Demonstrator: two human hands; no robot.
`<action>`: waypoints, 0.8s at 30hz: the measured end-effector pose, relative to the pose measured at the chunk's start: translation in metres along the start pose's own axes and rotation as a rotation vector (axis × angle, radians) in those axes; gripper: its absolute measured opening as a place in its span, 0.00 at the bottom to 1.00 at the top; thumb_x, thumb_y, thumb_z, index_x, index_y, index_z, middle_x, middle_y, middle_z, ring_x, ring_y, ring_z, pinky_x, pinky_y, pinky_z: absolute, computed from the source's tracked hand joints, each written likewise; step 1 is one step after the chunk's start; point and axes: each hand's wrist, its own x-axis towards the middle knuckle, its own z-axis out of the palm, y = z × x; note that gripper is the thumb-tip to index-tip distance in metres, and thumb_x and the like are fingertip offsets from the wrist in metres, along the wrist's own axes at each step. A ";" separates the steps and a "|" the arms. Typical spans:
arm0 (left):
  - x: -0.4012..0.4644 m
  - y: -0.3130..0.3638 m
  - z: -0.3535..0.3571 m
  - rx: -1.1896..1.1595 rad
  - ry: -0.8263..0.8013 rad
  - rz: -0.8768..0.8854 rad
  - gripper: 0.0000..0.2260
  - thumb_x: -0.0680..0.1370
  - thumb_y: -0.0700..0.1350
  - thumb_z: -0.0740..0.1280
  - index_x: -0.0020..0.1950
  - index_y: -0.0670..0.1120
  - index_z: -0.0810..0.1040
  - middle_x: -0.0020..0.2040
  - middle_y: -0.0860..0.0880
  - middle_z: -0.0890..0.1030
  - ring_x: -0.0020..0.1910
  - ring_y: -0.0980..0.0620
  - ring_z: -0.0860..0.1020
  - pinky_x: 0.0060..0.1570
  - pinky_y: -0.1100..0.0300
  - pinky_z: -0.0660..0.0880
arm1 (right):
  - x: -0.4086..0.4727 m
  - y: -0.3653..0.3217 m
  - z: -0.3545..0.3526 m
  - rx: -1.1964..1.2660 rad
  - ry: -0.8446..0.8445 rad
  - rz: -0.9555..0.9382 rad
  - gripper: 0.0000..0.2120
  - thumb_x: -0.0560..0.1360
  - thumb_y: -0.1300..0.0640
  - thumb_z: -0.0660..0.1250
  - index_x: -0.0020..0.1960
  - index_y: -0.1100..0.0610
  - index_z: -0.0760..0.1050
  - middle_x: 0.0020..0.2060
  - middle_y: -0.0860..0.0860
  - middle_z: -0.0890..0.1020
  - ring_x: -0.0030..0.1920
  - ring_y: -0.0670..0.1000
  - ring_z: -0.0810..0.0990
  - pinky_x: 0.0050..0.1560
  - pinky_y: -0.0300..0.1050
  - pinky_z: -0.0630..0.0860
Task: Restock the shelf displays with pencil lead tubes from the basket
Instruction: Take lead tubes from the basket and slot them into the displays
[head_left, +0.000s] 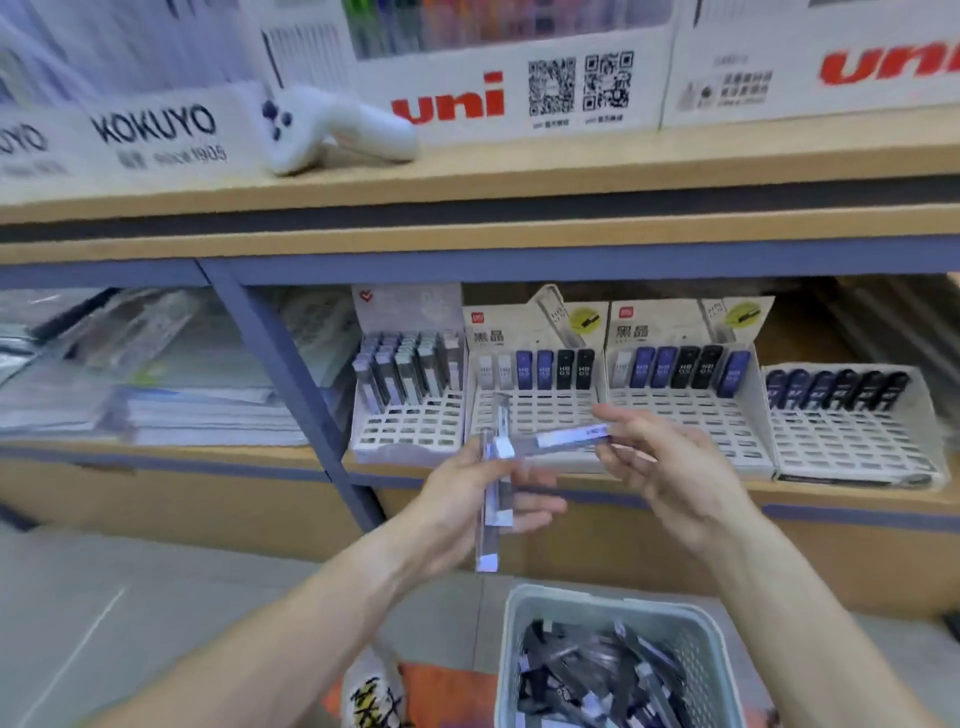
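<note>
My left hand grips a bundle of clear pencil lead tubes, held roughly upright below the shelf. My right hand pinches one tube lying sideways, its far end touching the bundle. Both hands hover in front of the white slotted displays. The left display holds grey tubes in its back rows. The middle display and the display to its right each carry one back row of white, blue and black tubes. A pale green basket with several loose tubes stands below.
A fourth display with dark tubes sits at the far right. A blue shelf post stands left of the displays, with stacked paper goods beyond it. A white handheld device lies on the upper shelf.
</note>
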 end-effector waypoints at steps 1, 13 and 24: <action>-0.003 0.011 -0.007 0.005 0.013 0.035 0.12 0.85 0.39 0.61 0.68 0.41 0.69 0.47 0.37 0.84 0.40 0.38 0.84 0.44 0.46 0.84 | -0.001 -0.003 0.010 0.075 0.007 0.018 0.06 0.76 0.69 0.69 0.46 0.64 0.85 0.45 0.55 0.88 0.43 0.51 0.85 0.44 0.40 0.83; 0.005 0.034 -0.055 -0.040 0.213 0.239 0.15 0.78 0.46 0.74 0.61 0.40 0.78 0.26 0.52 0.63 0.22 0.56 0.57 0.21 0.63 0.57 | -0.004 0.064 0.109 -0.057 -0.130 0.084 0.11 0.74 0.67 0.73 0.56 0.65 0.81 0.48 0.64 0.86 0.50 0.59 0.87 0.58 0.51 0.82; -0.004 0.048 -0.112 0.182 0.113 0.072 0.10 0.75 0.45 0.77 0.51 0.46 0.79 0.29 0.53 0.70 0.24 0.56 0.56 0.24 0.62 0.53 | 0.051 0.030 0.168 -0.574 -0.411 -0.217 0.14 0.74 0.64 0.76 0.58 0.54 0.80 0.42 0.54 0.87 0.40 0.47 0.85 0.37 0.35 0.78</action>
